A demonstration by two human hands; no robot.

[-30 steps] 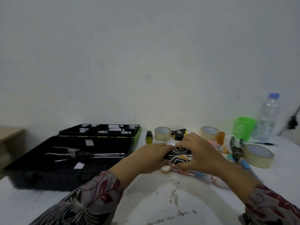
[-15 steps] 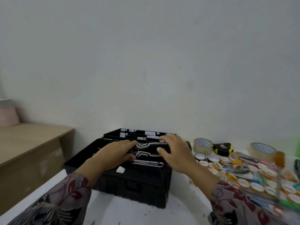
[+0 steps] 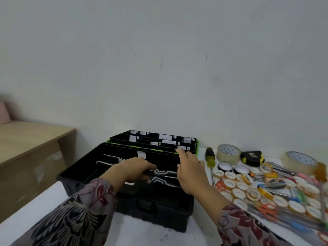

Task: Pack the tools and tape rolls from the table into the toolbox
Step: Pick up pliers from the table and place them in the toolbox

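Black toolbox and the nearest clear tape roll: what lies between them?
In the head view, a yellow-and-black-handled screwdriver lies between the black plastic toolbox and clear tape roll.

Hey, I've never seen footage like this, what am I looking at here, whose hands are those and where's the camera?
No machine here: a person wears one camera on the head, looking down at their own two hands. The left hand grips a black-and-white handled tool inside the open black toolbox. The right hand hovers beside it, fingers relaxed, holding nothing. On the white table to the right lie a screwdriver, a tape measure, scissors and many tape rolls, waiting to be packed.
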